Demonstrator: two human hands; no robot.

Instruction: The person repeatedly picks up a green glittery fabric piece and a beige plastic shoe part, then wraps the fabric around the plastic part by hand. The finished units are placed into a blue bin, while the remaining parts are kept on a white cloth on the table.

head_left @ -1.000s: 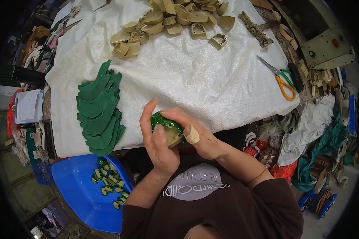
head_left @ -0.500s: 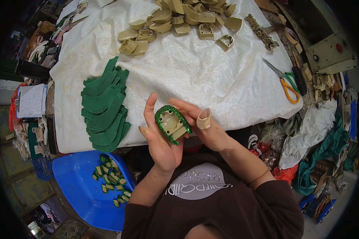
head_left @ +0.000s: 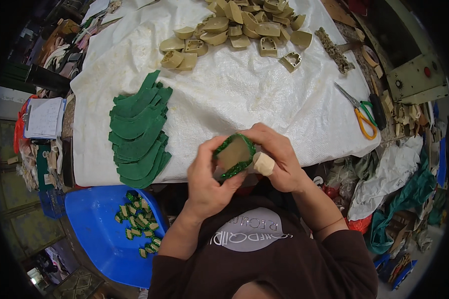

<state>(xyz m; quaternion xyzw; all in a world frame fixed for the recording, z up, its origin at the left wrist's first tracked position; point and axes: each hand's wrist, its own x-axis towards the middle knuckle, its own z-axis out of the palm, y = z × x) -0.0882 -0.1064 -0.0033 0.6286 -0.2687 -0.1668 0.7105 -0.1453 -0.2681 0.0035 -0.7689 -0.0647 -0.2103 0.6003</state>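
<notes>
Between my two hands is a beige plastic shoe heel (head_left: 233,153) wrapped round its side with green glittery material. A flat beige face of it is turned up, slightly blurred. My left hand (head_left: 208,172) grips its left side, with fingers and thumb closed around the edge. My right hand (head_left: 276,155) presses on the right side of the heel; a tan wrap (head_left: 264,164) covers one of its digits. Nearest on the left lies a fanned stack of dark green fabric pieces (head_left: 138,134). Parts of the heel are hidden by my fingers.
Bare beige heels (head_left: 215,39) are heaped at the far side of the white sheet (head_left: 264,94). Orange-and-green-handled scissors (head_left: 356,106) lie at the right edge. A blue basin (head_left: 92,234) at lower left holds several green-covered heels (head_left: 137,217).
The heel has been turned over from its hollow side to a flat face. My left hand has closed around it, and both hands have shifted right.
</notes>
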